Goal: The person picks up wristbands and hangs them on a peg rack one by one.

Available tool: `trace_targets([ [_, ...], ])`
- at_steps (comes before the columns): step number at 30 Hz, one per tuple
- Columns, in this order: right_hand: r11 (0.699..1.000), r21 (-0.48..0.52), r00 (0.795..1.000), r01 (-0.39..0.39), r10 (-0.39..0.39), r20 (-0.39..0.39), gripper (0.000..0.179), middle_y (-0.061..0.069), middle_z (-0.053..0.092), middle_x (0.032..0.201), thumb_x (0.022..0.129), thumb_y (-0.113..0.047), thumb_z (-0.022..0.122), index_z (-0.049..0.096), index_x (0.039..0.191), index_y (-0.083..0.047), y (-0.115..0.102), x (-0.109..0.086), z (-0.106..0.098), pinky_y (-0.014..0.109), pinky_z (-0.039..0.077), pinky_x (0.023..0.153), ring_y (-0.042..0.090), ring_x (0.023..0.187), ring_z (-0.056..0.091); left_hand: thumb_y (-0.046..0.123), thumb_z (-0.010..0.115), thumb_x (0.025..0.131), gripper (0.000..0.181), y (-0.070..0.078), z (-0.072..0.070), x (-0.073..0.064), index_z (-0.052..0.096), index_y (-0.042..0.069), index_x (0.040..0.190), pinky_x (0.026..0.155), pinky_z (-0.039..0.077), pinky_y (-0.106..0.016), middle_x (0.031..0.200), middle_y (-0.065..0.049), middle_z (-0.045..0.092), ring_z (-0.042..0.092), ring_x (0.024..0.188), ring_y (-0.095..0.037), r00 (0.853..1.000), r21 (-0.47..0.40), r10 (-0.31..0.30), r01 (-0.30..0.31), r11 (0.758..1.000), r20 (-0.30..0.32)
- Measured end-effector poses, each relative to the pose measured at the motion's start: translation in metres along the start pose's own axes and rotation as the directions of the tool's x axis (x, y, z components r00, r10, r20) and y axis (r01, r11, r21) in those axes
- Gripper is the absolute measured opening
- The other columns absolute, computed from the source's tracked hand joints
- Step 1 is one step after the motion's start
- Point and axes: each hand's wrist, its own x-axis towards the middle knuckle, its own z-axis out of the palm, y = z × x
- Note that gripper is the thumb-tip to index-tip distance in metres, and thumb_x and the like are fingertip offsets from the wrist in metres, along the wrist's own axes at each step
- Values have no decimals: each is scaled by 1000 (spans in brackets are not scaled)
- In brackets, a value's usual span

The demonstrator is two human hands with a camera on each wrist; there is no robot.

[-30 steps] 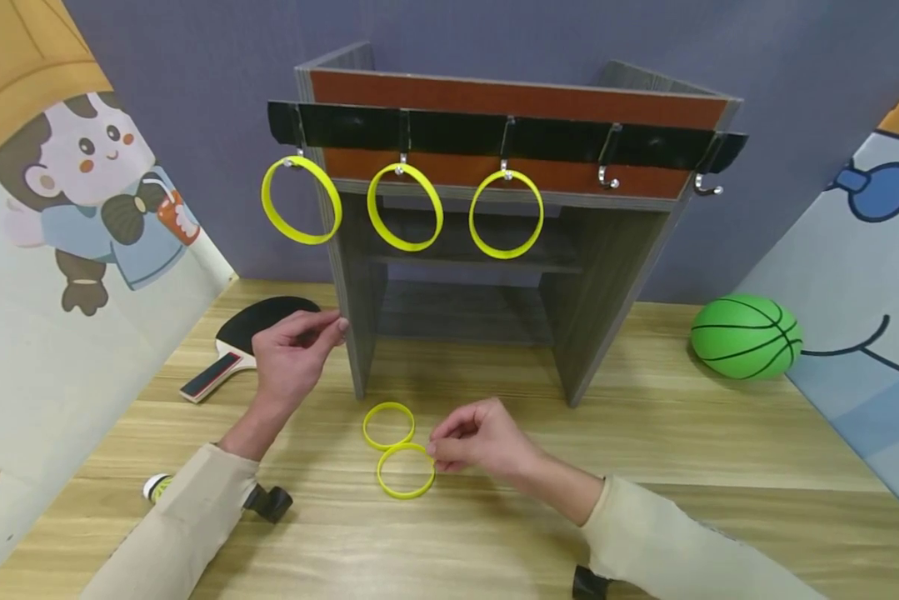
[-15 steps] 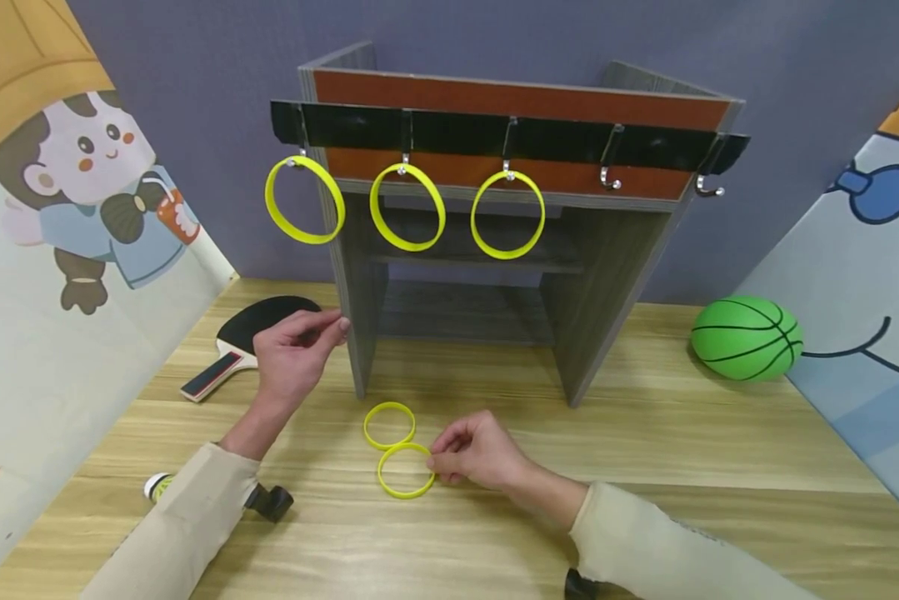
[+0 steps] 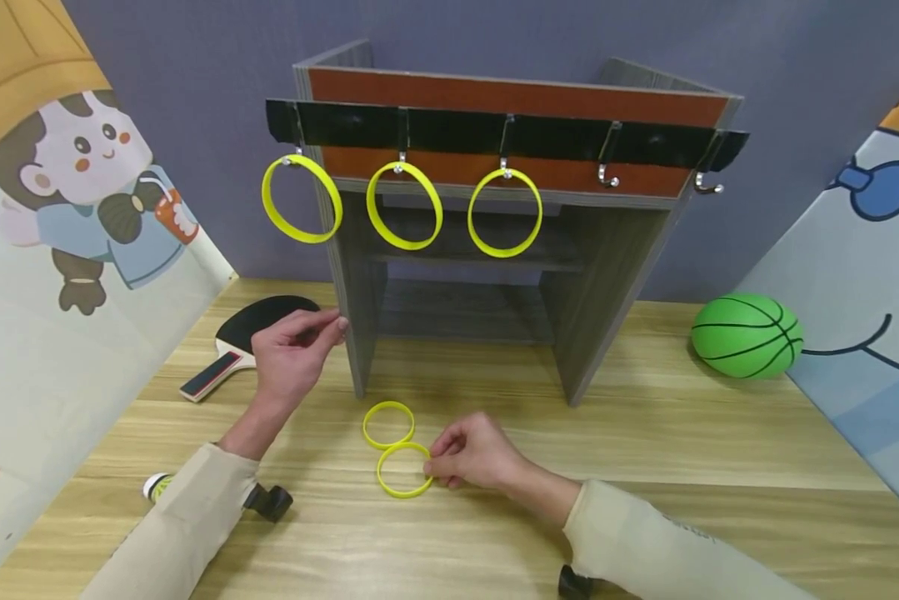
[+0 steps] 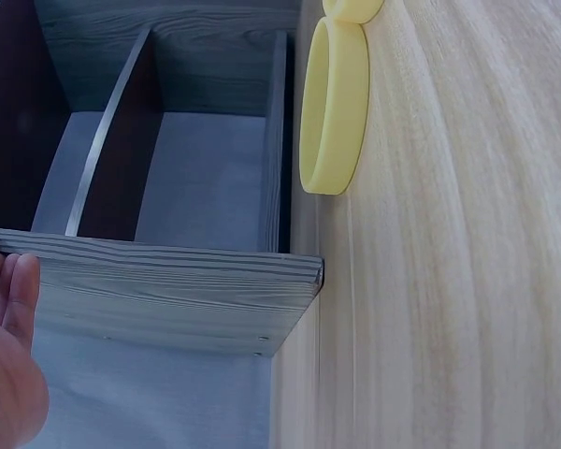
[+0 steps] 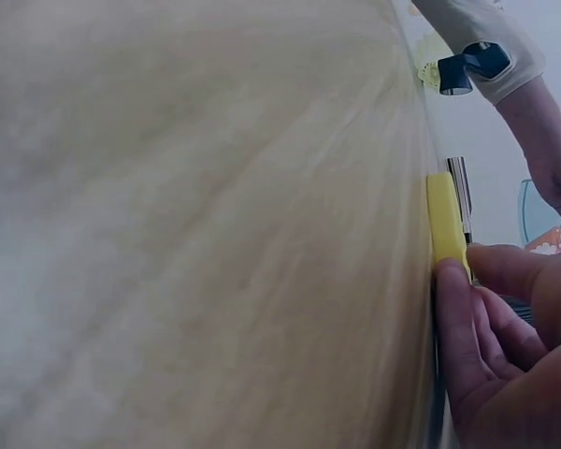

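My right hand [image 3: 479, 454] pinches the right edge of a yellow silicone wristband [image 3: 381, 482] lying on the table. In the right wrist view, thumb and forefinger meet at the end of that band [image 5: 445, 215]. A second yellow wristband [image 3: 365, 433] lies just behind, touching it. My left hand [image 3: 292, 354] holds the front edge of the left side panel of a grey wooden shelf unit [image 3: 599, 283]; the left wrist view shows its fingers at the panel edge [image 4: 168, 257]. Three more yellow wristbands [image 3: 335, 196] hang from hooks on the black strip [image 3: 449, 129] along the unit's top.
Two bare hooks [image 3: 606, 177] are at the strip's right end. A table tennis bat [image 3: 220, 371] lies behind my left hand, and a green ball [image 3: 747, 336] sits at the right. A small white-capped bottle [image 3: 155, 487] is partly hidden by my left sleeve.
My right hand has moved slightly down and left onto the edge of the nearer wristband, its fingers closing on it. My left hand stays on the panel.
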Motion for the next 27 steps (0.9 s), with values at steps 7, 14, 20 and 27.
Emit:
trace_targets([
  [7,998,7,998,-56,56,3,13,14,64,63,73,0,79,66,75,2,-2,3,0,33,55,48,21,52,63,-26,66,72,13,-1,0,0,66,-19,84,54,52,-16,72,-30,61,65,58,-14,1000,-2,-2,2,1000,1],
  [14,995,-3,995,-95,95,13,14,15,64,63,72,4,78,65,76,2,-4,2,-2,33,56,48,21,52,64,-27,66,71,16,-8,-3,-1,67,-18,84,54,52,-17,72,-29,62,65,58,-15,1000,15,-8,8,1000,6],
  [20,994,8,994,-105,105,23,16,14,64,64,70,6,78,65,78,4,-4,-1,-7,34,56,49,22,53,64,-26,67,71,15,-8,-2,-1,68,-17,84,53,51,-16,71,-28,62,64,58,-14,1000,35,-2,2,999,2],
  [27,995,14,995,-98,98,23,13,14,63,63,69,9,75,66,78,6,-1,-6,-13,34,56,49,21,52,63,-25,67,72,15,-4,0,0,68,-17,84,53,50,-16,71,-28,62,64,58,-13,1000,35,-3,3,999,3],
])
